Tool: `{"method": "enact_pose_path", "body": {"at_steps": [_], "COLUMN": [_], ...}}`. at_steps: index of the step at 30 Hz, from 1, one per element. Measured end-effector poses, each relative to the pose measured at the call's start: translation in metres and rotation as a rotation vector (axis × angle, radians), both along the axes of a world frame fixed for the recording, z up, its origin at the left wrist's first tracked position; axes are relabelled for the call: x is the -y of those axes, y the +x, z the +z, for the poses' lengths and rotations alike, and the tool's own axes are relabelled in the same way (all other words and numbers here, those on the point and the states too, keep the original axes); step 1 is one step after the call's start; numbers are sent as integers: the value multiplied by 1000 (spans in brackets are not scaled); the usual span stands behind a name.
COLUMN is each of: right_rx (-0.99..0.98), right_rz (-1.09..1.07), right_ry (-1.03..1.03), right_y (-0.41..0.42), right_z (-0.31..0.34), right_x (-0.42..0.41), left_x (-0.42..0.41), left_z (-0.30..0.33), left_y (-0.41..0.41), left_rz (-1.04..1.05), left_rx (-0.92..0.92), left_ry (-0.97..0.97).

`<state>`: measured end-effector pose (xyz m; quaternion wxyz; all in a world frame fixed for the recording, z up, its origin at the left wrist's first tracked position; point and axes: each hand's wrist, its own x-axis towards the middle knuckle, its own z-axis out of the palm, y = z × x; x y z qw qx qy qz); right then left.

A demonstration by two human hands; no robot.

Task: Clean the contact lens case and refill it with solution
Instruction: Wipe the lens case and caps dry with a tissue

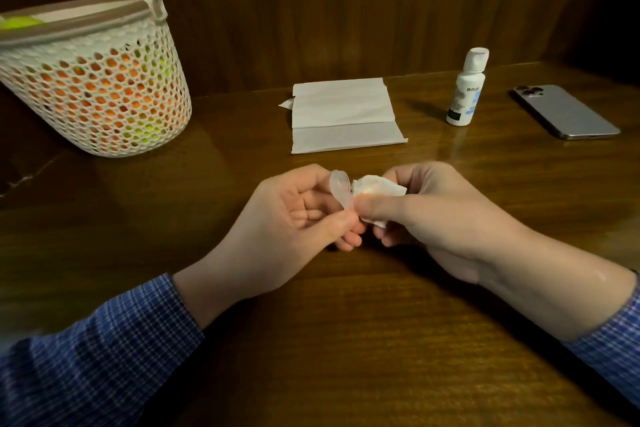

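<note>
My left hand (304,215) pinches a small clear plastic contact lens case (341,189) between thumb and fingers, held on edge above the wooden table. My right hand (422,211) grips a crumpled white tissue (375,189), which it presses against the case. The two hands meet at the middle of the view. A white solution bottle (465,88) with a white cap stands upright at the back right, untouched.
A flat stack of white tissues (343,114) lies behind the hands. A white mesh basket (104,80) with orange and green contents stands at the back left. A phone (564,113) lies face down at the far right. A wooden wall backs the table.
</note>
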<state>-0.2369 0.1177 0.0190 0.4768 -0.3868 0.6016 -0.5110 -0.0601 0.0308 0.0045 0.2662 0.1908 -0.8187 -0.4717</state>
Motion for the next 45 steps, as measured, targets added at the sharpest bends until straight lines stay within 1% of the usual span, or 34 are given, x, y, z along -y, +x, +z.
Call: {"method": "enact_pose_path", "body": {"at_steps": [1, 2, 3, 5, 6, 7, 8, 9, 10, 12, 15, 17, 19, 21, 24, 25, 27, 29, 34, 36, 38, 40, 42, 45], "right_rx": [52, 51, -16, -321, -493, -629, -716, -767, -811, -889, -929, -904, -820, -691, -361, -234, -2, 167, 409, 447, 384, 298, 263, 279], "right_rz": [23, 38, 37, -3, -30, -52, -53, -30, 9, 90, 137, 109, 45, -3, -11, 0, 22, 47, 172, 203, 202, 173, 155, 120], "right_ry": [22, 19, -11, -138, -220, -299, -360, -400, -427, -473, -507, -492, -412, -300, -114, -58, 44, 134, 296, 295, 220, 134, 111, 101], "right_y": [-1, -2, -2, -4, -6, -9, -12, -15, -16, -17, -13, -10, -7, -5, -2, -2, 1, 3, 0, -4, -9, -13, -12, -9], "right_z": [1, 1, 1, 3, 5, 8, 10, 12, 14, 13, 12, 10, 10, 10, 12, 12, 11, 12, 16, 19, 20, 21, 20, 16], "right_x": [0, 0, -1, -2, -3, -4, -5, -6, -7, -8, -8, -8, -8, -5, -2, -2, 0, 1, 3, 2, 1, 1, 2, 4], "left_x": [-2, -3, -4, -5, -3, 0, 2, 5, 8, 9, 10, 11, 11, 7, 0, -1, -1, -1, -3, 0, 4, 8, 8, 8], "left_z": [-1, -2, -2, 2, 5, 7, 11, 14, 17, 16, 10, 6, 3, 2, 3, 2, 2, 3, 3, 2, 3, 3, 1, 1], "left_y": [0, 0, 1, 2, 1, 1, -1, -2, -4, -3, 0, 1, 1, 1, 1, 1, 0, 1, 2, 0, -1, -2, -2, -3], "left_rz": [19, 35, 48, 66, 66, 71, 84, 91, 92, 40, -48, -48, -12, 46, 95, 109, 141, 153, 109, 92, 54, -41, -109, -106], "left_rx": [-11, -20, -21, 12, 37, 59, 61, 56, 54, 88, 101, 78, 32, -14, -73, -93, -123, -120, -119, -96, -39, -4, -14, -48], "left_ry": [-35, -60, -77, -67, -15, 89, 261, 449, 594, 706, 712, 701, 667, 535, 236, 178, 131, 101, -8, 23, 188, 364, 430, 474]}}
